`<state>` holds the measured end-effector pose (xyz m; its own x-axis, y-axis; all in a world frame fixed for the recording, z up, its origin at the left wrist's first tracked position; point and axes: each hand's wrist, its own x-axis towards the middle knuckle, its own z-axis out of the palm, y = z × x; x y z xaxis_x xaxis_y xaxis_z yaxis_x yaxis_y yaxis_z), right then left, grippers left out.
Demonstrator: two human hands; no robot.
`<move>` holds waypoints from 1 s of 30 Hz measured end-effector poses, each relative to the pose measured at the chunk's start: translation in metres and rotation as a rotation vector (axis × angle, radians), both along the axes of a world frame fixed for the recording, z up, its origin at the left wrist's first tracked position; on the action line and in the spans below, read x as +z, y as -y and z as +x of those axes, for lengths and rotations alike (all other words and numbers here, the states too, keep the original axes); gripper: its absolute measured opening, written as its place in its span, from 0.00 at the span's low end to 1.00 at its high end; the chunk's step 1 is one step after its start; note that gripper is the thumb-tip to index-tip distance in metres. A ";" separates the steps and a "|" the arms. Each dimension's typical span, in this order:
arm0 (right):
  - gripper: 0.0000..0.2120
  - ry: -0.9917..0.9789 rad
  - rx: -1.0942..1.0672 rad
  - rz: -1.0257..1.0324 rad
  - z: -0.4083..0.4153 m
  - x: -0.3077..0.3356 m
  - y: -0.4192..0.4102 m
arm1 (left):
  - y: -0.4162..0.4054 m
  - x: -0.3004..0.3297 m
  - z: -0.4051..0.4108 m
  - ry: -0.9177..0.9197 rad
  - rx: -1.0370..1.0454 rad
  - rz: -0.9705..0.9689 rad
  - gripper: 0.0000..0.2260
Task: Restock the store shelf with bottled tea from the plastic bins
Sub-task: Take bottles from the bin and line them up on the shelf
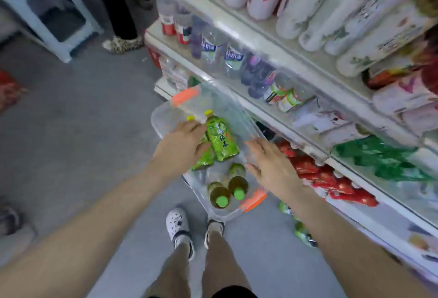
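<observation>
A clear plastic bin (163, 117) with orange latches stands on the floor beside the store shelf (272, 110). Inside it lie green-labelled tea bottles (221, 139). Two more tea bottles (219, 194) stand upright at the bin's near end, green caps up. My left hand (180, 146) reaches into the bin and grips a lying green bottle that it partly hides. My right hand (270, 162) hovers over the bin's right rim with fingers spread and holds nothing.
The shelf on the right carries water bottles (208, 49), white tubes and red packets (331, 181). Green bottles (301, 231) lie on the floor under the shelf edge. My feet (177, 224) stand just behind the bin. Another person's legs and a white stool (52, 11) are farther back.
</observation>
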<state>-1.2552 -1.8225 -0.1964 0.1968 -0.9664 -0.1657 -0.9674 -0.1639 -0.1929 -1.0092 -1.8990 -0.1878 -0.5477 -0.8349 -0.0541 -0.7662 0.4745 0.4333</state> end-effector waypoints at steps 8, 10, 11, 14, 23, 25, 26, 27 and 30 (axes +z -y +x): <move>0.34 0.075 0.135 0.544 0.002 -0.099 -0.033 | -0.064 -0.099 -0.011 0.061 0.042 0.254 0.17; 0.31 0.083 0.159 0.531 -0.003 -0.107 -0.026 | -0.069 -0.111 -0.014 0.057 0.018 0.239 0.17; 0.29 0.101 0.161 0.503 -0.004 -0.108 -0.021 | -0.070 -0.114 -0.016 0.067 0.012 0.227 0.18; 0.20 0.195 0.076 0.325 -0.010 -0.113 0.000 | -0.070 -0.119 -0.023 0.095 0.011 0.254 0.27; 0.20 0.309 -0.228 0.293 -0.019 -0.119 0.056 | -0.076 -0.133 -0.060 0.290 -0.253 0.541 0.37; 0.22 0.378 -0.294 0.281 -0.017 -0.127 0.056 | -0.072 -0.132 -0.065 0.157 -0.138 0.535 0.29; 0.22 0.403 -0.314 0.275 -0.017 -0.132 0.055 | -0.066 -0.131 -0.066 0.080 -0.042 0.522 0.25; 0.22 0.424 -0.332 0.282 -0.017 -0.136 0.055 | -0.058 -0.132 -0.066 0.032 0.069 0.529 0.23; 0.23 0.479 -0.415 0.346 -0.016 -0.149 0.050 | -0.029 -0.141 -0.067 0.041 0.362 0.603 0.21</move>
<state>-1.2713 -1.8724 -0.3459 -0.0471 -0.8850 -0.4632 -0.7328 0.3457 -0.5861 -1.0758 -1.8702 -0.3291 -0.2290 -0.7823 -0.5793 -0.8521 -0.1266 0.5079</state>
